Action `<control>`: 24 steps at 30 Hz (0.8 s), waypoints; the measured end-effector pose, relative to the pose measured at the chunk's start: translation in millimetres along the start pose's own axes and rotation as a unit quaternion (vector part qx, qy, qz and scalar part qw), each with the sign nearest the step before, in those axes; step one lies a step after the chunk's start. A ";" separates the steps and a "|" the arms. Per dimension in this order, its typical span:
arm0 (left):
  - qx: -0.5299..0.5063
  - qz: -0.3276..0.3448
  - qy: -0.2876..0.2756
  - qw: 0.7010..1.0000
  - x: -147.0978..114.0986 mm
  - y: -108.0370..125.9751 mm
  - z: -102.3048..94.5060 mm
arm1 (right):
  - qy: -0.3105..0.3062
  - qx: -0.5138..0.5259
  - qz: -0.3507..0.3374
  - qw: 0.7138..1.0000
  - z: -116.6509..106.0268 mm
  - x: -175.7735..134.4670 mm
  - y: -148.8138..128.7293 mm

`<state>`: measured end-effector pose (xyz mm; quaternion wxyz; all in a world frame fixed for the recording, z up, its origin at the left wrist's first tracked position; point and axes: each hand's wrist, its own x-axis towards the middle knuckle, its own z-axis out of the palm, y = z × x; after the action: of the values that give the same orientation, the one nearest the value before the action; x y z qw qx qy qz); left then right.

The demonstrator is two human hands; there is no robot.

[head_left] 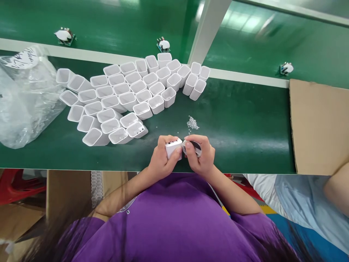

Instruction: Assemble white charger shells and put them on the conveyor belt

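Observation:
My left hand (162, 155) is closed around a white plastic housing (172, 146), which shows small dark slots in its upper end. Right beside it, my right hand (202, 154) grips a round, clear-rimmed piece (197, 148) with a dark middle; it looks like a small tape roll, though the fingers cover part of it. The two held things meet or nearly meet between my thumbs. Just beyond my hands lies a small pile of tiny clear pieces (193, 123), with a few strays around it.
Many open white housings (128, 98) stand in rows at the left and centre of the green table (245, 120). A clear plastic bag (24, 105) lies far left. Cardboard (319, 127) covers the right end, near another person's arm (338, 187). Small circuit boards (163, 44) sit along the back.

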<state>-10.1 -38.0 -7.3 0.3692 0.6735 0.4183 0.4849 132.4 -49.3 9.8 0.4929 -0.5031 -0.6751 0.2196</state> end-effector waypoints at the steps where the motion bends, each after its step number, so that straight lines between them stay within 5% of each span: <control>1: -0.003 0.004 0.000 1.000 -0.3 -0.4 0.2 | -0.007 0.006 0.002 1.000 -0.8 0.5 0.2; 17: 0.021 -0.031 -0.009 0.999 -0.5 -2.4 2.8 | -0.057 -0.075 -0.052 0.994 -8.2 13.7 1.1; 24: -0.125 -0.176 -0.039 0.976 -2.6 -2.4 -2.6 | -0.004 0.095 0.058 0.994 4.3 7.4 -2.0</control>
<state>-13.5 -39.3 -9.7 0.5460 0.5561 0.4520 0.4340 127.6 -42.6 12.9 0.5220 -0.4916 -0.6226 0.3133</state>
